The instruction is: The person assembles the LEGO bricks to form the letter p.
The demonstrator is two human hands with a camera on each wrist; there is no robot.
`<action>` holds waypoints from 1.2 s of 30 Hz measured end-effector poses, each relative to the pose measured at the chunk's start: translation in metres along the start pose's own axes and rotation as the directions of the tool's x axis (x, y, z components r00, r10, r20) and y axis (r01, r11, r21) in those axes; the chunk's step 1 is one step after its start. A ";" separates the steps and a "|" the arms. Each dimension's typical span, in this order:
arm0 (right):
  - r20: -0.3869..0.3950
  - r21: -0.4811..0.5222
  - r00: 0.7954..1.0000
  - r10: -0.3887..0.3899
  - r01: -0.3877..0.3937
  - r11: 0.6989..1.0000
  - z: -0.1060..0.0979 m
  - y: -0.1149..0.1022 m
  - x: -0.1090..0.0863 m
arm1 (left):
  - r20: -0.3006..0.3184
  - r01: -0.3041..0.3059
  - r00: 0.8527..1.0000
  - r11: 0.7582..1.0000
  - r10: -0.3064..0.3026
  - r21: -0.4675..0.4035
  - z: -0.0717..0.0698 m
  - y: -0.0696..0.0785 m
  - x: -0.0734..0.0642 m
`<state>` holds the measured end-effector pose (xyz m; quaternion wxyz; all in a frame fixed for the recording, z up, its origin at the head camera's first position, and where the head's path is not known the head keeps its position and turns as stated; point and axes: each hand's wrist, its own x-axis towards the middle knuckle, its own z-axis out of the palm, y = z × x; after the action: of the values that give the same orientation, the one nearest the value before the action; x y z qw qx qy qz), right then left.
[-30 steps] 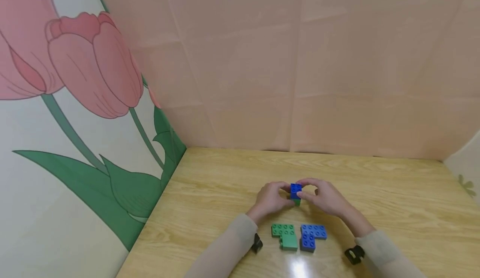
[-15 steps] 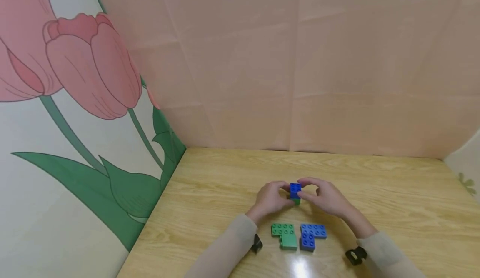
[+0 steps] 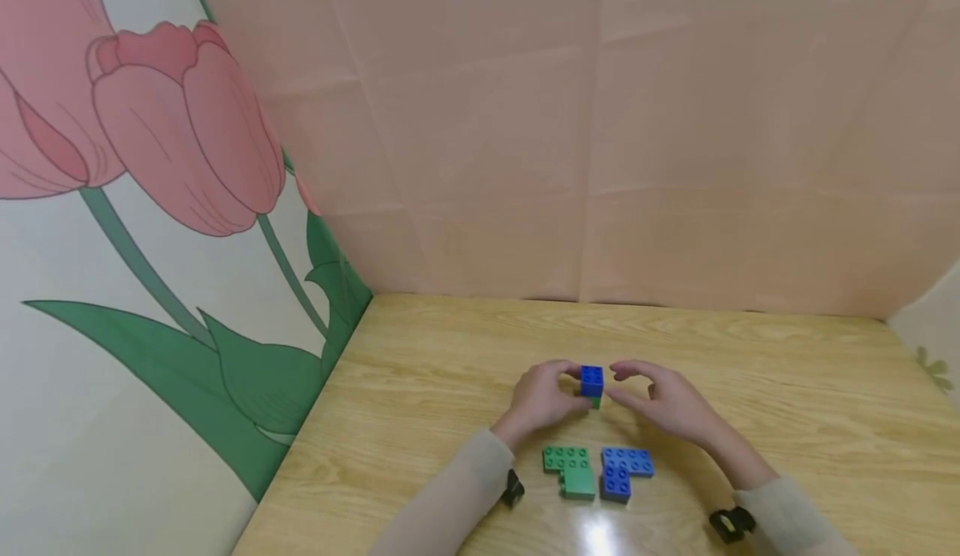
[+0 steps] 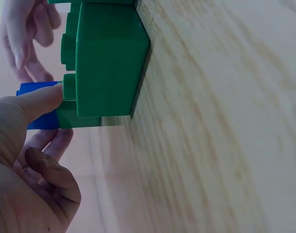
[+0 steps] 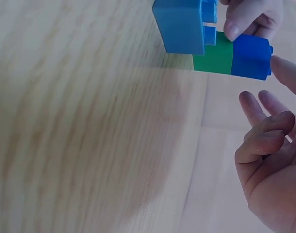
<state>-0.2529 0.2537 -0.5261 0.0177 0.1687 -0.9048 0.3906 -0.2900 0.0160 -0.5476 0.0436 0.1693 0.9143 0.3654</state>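
A small blue brick (image 3: 592, 381) stands on top of a green brick (image 3: 596, 403), the two stacked upright on the table. My left hand (image 3: 542, 395) pinches this stack from the left; in the left wrist view its thumb lies across the blue brick (image 4: 43, 121) near the join. To the right, my right hand (image 3: 670, 400) hovers with thumb and fingers apart, a small gap from the stack in the head view. The right wrist view shows the green brick (image 5: 213, 60) directly under the blue one (image 5: 251, 56).
Closer to the body lie two green pieces (image 3: 578, 484) touching one another, one studded and one with a smooth face up. Beside them sit blue bricks (image 3: 628, 463) in an L shape. A pink cloth (image 3: 480, 164) hangs behind the wooden table (image 3: 420, 356).
My right hand has let go of the blue brick and drawn back to the right, its fingers parting. The left hand and the stack have stayed in place.
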 end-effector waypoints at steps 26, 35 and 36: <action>0.080 -0.071 0.996 -0.047 0.053 0.996 -0.004 0.015 -0.029 | -0.023 -0.026 0.999 0.997 0.024 -0.079 -0.002 0.000 -0.002; 0.137 -0.098 0.989 -0.050 0.064 0.993 -0.007 0.016 -0.040 | -0.023 -0.008 1.000 0.997 0.006 -0.071 -0.002 0.001 -0.001; 0.146 -0.099 0.988 -0.056 0.071 0.993 -0.007 0.016 -0.041 | -0.022 -0.007 1.000 0.997 0.006 -0.071 -0.002 0.001 -0.001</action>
<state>-0.2202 0.2807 -0.5389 -0.0259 0.2241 -0.9169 0.3294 -0.2892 0.0151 -0.5458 0.0387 0.1667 0.9006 0.3995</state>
